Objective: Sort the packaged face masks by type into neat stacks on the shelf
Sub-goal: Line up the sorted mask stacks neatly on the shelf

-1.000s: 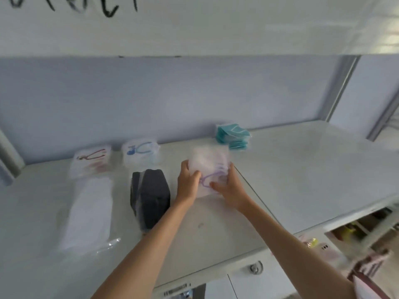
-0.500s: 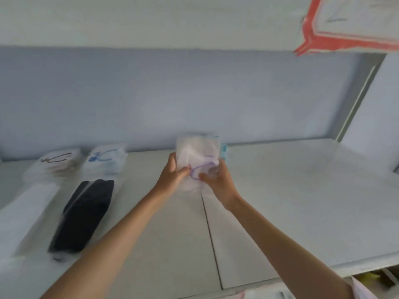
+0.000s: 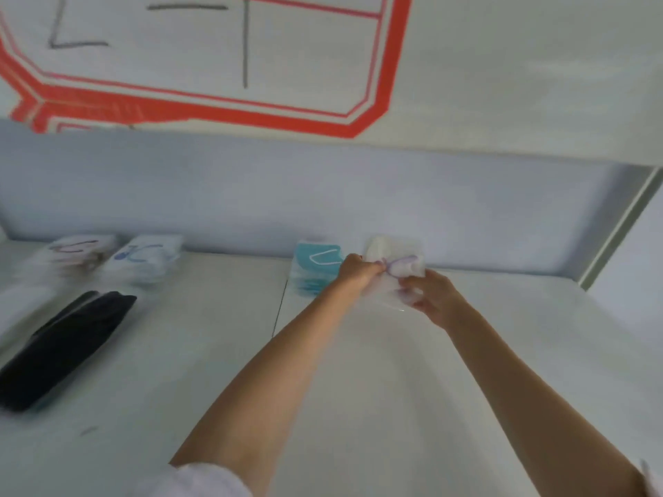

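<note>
Both hands hold a clear pack of white masks with purple ear loops (image 3: 393, 254) near the back wall of the white shelf (image 3: 358, 371). My left hand (image 3: 358, 272) grips its left edge, and my right hand (image 3: 432, 294) pinches its lower right side. Just left of it lies a stack of teal mask packs (image 3: 315, 267). Further left at the back sit a pack with blue loops (image 3: 143, 258) and a pack with red loops (image 3: 77, 249). A black mask pack (image 3: 61, 347) lies at the front left.
A white mask pack (image 3: 18, 299) lies blurred at the far left edge. The upper shelf's underside (image 3: 502, 84) hangs low overhead, marked with red tape (image 3: 215, 113). A grey upright post (image 3: 617, 227) bounds the shelf on the right.
Both hands have carried the purple-loop pack further back and to the right, past the teal stack toward the back wall. The view has tilted upward, so the taped underside now fills the top.
</note>
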